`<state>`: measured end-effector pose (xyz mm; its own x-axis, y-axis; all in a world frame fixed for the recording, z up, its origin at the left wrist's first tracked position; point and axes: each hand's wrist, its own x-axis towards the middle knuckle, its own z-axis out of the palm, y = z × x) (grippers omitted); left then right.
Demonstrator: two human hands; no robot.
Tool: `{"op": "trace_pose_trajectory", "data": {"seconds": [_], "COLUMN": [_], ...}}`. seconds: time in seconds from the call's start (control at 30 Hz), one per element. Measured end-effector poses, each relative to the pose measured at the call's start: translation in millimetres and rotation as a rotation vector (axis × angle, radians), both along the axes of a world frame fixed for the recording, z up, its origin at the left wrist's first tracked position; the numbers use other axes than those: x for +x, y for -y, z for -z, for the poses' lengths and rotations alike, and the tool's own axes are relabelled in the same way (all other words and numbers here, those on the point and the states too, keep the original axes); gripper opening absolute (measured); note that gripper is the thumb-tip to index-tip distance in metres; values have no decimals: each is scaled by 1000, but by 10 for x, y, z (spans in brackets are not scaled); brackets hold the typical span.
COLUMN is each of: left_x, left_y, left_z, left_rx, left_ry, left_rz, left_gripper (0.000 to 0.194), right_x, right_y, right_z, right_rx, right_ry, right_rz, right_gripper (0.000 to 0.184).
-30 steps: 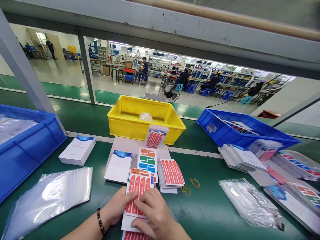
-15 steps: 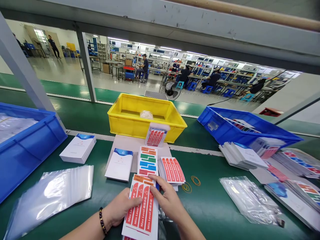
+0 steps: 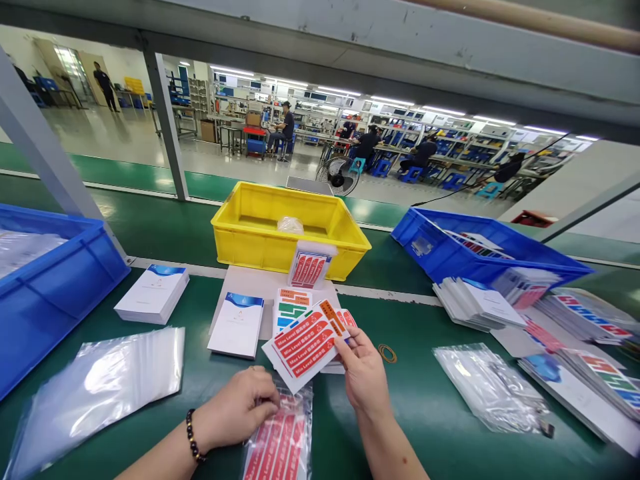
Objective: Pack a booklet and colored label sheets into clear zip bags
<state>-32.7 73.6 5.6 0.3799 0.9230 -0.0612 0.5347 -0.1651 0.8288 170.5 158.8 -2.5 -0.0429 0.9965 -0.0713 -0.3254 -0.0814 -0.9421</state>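
Note:
My right hand (image 3: 367, 370) pinches a small set of label sheets (image 3: 307, 343) by its right end. The top sheet has red "Max Level / Min Level" stickers, with orange ones behind, and it is tilted over the piles. My left hand (image 3: 243, 407) has its fingers curled closed at the mouth end of a clear plastic bag (image 3: 280, 440), which lies on the bench with red label sheets inside. Beyond the hands are a pile of white booklets (image 3: 236, 323) with blue tops and a pile of multicoloured label sheets (image 3: 293, 303). A red-label pile is mostly hidden behind the held set.
Loose clear bags (image 3: 107, 380) and a booklet stack (image 3: 153, 293) lie at left, beside a blue bin (image 3: 60, 293). A yellow bin (image 3: 290, 247) stands behind. At right are rubber bands (image 3: 387, 353), bagged small parts (image 3: 493, 383), booklet piles and another blue bin (image 3: 480, 257).
The label set has swung from upright between both hands to a slant in my right hand. My left hand has let go of it and moved down to the bag, which now shows.

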Motion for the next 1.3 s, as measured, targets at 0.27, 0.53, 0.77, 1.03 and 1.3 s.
{"op": "trace_pose_trajectory", "data": {"seconds": [0.27, 0.53, 0.77, 1.03, 1.3], "left_x": [-8, 60, 63, 78, 76], "left_y": [-16, 32, 25, 18, -22], "left_z": [62, 121, 122, 131, 151], "left_rx": [-28, 0, -27, -56, -337], "left_ry": [211, 262, 414, 575, 600], "left_rz": [-108, -133, -229, -336, -387], "left_gripper": [17, 16, 21, 18, 25], "right_x": [79, 41, -37, -101, -91], "right_y": [-4, 41, 156, 271, 248], "right_z": [9, 24, -85, -159, -89], "right_rx": [71, 102, 238, 352, 188], "right_ry": [152, 276, 568, 665, 627], "right_rz": [-145, -297, -573, -848, -662], "right_gripper": [36, 41, 18, 14, 26]}}
